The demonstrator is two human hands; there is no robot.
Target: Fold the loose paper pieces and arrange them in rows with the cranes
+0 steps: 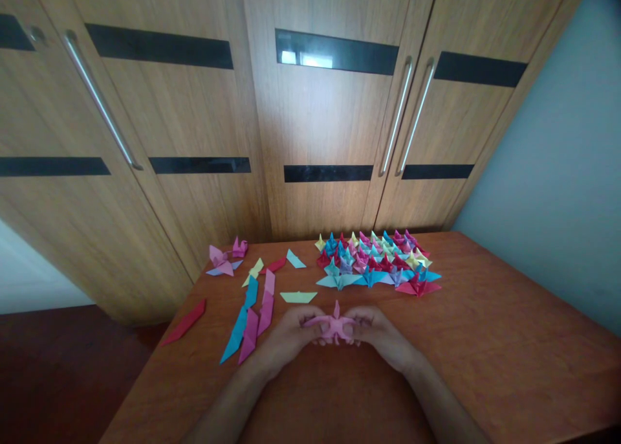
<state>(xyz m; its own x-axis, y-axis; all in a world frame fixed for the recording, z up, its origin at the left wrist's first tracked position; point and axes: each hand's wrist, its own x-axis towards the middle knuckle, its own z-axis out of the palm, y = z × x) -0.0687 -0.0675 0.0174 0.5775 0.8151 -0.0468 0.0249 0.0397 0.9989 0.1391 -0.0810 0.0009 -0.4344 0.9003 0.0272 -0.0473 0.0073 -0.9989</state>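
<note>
A pink folded paper crane (336, 327) is held between my two hands near the front middle of the table, its pointed tip up. My left hand (299, 331) pinches its left wing, and my right hand (371, 331) pinches its right wing. Just beyond my left hand lies a pale green folded strip (298, 297). Behind the held crane, rows of colourful paper cranes (371, 276) stand close together, in blue, red, pink, yellow and purple.
On the brown table (485, 327), several folded strips lie left of my hands, including blue (236, 334), pink (248, 335) and red (185, 321) ones. Pink folded pieces (220, 260) sit at the back left. Wooden cabinet doors (330, 120) rise behind the table, with a wall at the right.
</note>
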